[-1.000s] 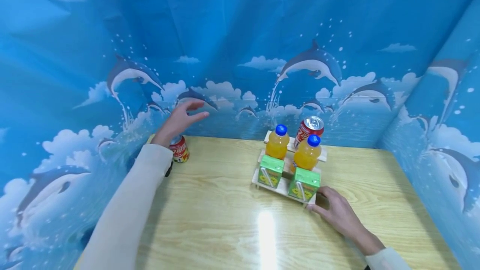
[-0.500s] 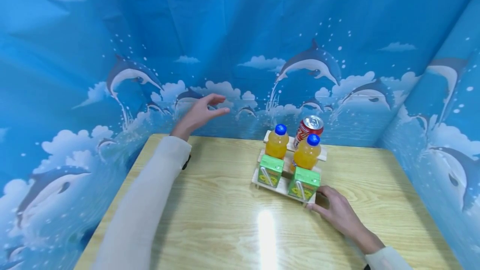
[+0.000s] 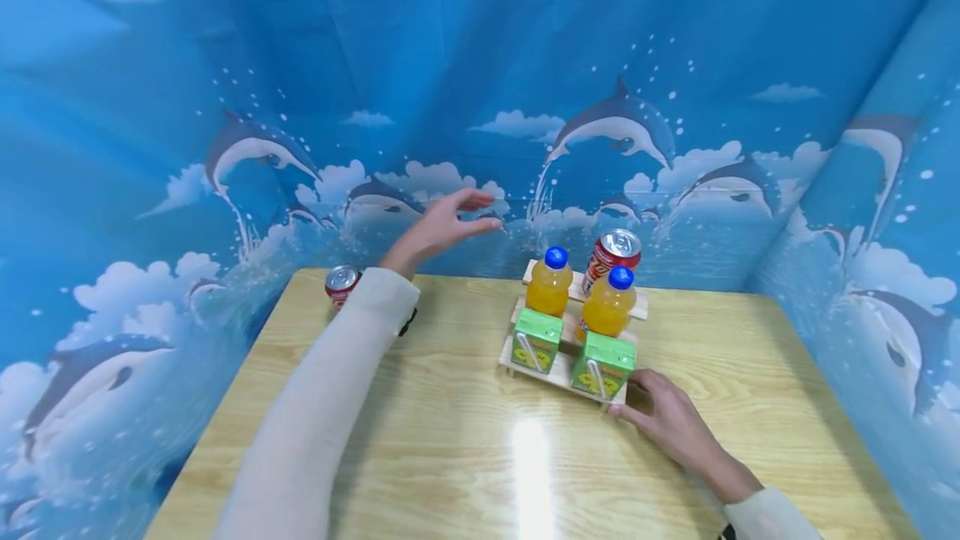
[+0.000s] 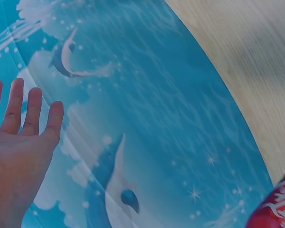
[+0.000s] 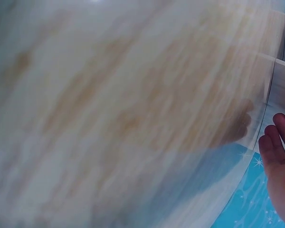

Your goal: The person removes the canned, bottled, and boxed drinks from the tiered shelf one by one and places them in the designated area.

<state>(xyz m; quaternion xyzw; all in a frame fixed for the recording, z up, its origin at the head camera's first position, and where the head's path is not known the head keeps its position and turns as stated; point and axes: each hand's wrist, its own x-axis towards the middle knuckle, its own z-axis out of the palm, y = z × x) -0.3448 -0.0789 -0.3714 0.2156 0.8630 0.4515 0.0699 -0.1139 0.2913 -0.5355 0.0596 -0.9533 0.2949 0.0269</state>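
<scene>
The rack (image 3: 559,373) is steadied at its near right corner by the right hand (image 3: 667,419), whose thumb and fingers are closed narrowly about the wood. The left hand (image 3: 442,223) is raised to the left of the rack, before the curtain (image 3: 450,107), with thumb and fingers parted wide and nothing held. The corner should be gripped lightly, so that the rack is neither tilted nor slid; the tall bottles (image 3: 548,290) should be given clearance by the left hand. The rack is set on the table (image 3: 435,448), right of centre and slightly skewed. It is made of pale wood in stepped tiers: two green cartons (image 3: 603,365) with straws are placed in front, two blue-capped orange bottles behind, and a red can (image 3: 617,248) at the back. A second can (image 3: 342,280) is partly hidden by the left sleeve (image 3: 322,423).
</scene>
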